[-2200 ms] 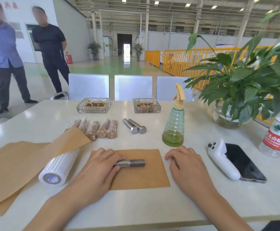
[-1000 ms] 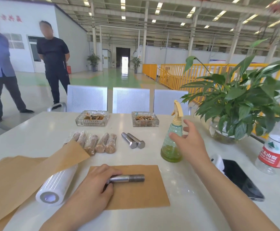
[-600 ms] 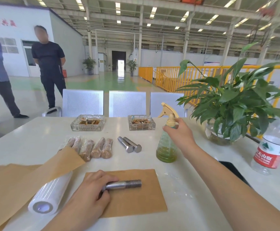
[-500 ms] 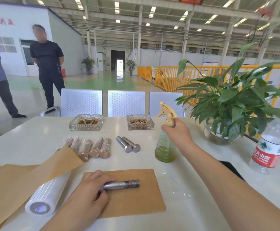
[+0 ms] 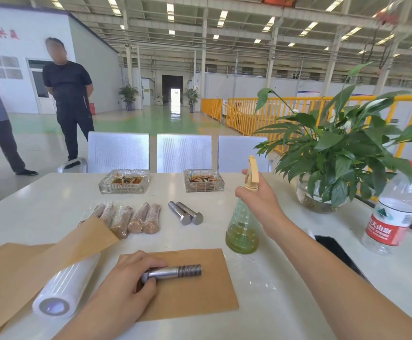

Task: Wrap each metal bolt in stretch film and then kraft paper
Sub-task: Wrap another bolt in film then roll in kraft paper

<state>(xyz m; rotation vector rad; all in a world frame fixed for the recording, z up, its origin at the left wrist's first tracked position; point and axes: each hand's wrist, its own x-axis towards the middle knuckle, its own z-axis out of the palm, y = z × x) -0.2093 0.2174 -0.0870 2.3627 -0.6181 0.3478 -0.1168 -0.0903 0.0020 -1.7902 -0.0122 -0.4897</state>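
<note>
Since the earlier frames, the right hand (image 5: pixel 261 200) has been lifted off the desk (image 5: pixel 40 212) and brought to the neck of the green spray bottle (image 5: pixel 243 229), which is now gripped just under its trigger head. One bare metal bolt (image 5: pixel 175 271) is laid across a kraft paper sheet (image 5: pixel 200 290) at the near edge, threaded end to the right; its head end is pinched by the curled fingers of the left hand (image 5: pixel 128 278), as before. A roll of stretch film (image 5: pixel 65 288) is seen just left of that sheet, partly covered by a stack of kraft paper (image 5: pixel 11 266) with one leaf curled up over it. Farther back, a row of wrapped bolts (image 5: pixel 131 219) is laid side by side, and two unwrapped bolts (image 5: pixel 186 213) are placed touching each other just to their right. Two glass ashtrays (image 5: pixel 123 181) are set behind these. A potted plant (image 5: pixel 342 153), a water bottle (image 5: pixel 394 217) and a dark phone (image 5: pixel 335 251) are found on the right. Two people (image 5: pixel 68 94) are seen standing on the hall floor beyond.
</note>
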